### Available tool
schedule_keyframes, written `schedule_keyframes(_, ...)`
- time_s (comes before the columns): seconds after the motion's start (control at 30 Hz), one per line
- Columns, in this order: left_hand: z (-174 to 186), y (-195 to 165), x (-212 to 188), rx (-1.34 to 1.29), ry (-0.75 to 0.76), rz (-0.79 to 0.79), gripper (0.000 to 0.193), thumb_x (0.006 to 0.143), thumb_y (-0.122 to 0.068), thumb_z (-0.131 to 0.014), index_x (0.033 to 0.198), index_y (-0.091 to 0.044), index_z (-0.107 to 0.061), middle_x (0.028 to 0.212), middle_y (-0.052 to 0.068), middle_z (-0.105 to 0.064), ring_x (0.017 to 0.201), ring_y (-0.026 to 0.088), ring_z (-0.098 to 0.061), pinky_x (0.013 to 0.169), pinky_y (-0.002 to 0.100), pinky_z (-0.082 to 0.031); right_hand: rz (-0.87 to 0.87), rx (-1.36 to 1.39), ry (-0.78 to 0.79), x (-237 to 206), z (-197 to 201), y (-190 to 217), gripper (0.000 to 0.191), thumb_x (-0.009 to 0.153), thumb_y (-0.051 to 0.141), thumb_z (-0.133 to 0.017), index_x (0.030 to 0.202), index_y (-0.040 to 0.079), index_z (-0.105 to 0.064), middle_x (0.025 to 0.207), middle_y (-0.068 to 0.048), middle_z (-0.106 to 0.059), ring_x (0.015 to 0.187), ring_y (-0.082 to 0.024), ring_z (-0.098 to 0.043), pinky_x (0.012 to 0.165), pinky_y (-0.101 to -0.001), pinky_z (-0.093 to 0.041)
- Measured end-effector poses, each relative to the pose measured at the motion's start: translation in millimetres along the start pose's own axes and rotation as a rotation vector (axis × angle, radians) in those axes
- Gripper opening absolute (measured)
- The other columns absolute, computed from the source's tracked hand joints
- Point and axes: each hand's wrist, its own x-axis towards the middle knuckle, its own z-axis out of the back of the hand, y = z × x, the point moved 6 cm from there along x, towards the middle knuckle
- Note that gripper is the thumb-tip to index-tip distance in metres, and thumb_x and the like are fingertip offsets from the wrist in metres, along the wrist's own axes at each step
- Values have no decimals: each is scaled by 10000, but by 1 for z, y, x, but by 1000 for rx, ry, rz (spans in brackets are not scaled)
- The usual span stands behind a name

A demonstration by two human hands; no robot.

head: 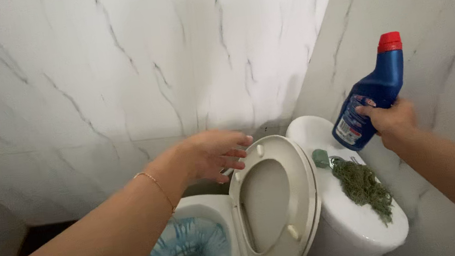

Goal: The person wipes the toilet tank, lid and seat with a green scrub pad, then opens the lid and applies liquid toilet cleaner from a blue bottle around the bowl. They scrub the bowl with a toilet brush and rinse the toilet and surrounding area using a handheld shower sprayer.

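Streaking the toilet bowl [188, 254] at lower centre, blue cleaner coats its inside. Your right hand [391, 121] clamps the blue bottle [371, 96] at right; your left hand [210, 154], grip spread, touches the raised seat [299, 194].

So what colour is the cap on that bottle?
Red, on the blue bottle in the right hand; head view.

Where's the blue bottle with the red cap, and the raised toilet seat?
Blue plastic bottle with red cap [373, 98]: head view, on its blue body.
Raised white toilet seat [302, 182]: head view, on its right rim.
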Motion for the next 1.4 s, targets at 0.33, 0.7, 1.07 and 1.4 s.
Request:
schedule_keyframes(0.33,-11,10,7,27,-41,101,429,956,-416,-571,1333,-216,-606,1394,27,-583,1254,226,-577,1175,555,-344,-42,-54,-12,38,-12,-68,566,858,197,-851,1300,-45,-592,1251,-243,-677,1099,-358,-697,879,-447,-604)
schedule_keyframes(0.7,-60,-17,15,162,-11,73,418,949,-372,-586,1317,-180,-640,1309,30,-638,1211,223,-615,1136,582,-415,-180,-133,62,25,16,-78,733,817,308,-852,1407,-11,-556,1292,-247,-674,1128,-383,-709,943,-463,-599)
schedule_keyframes(1.07,-89,-6,-17,384,173,-42,664,957,-449,-592,1524,-147,-425,1601,109,-415,1526,327,-309,1219,590,-313,-271,81,-241,-138,63,-44,645,934,313,-721,1430,28,-424,1367,-232,-534,1272,-354,-551,1045,-508,-490)
schedule_keyframes(1.4,-142,104,-91,666,292,-457,870,847,-238,-677,1591,-81,-255,1536,211,-503,1437,325,-492,1174,428,-410,12,131,-145,-401,16,-49,490,979,316,-568,1367,20,-613,1378,-151,-678,1282,-243,-624,1095,-378,-452)
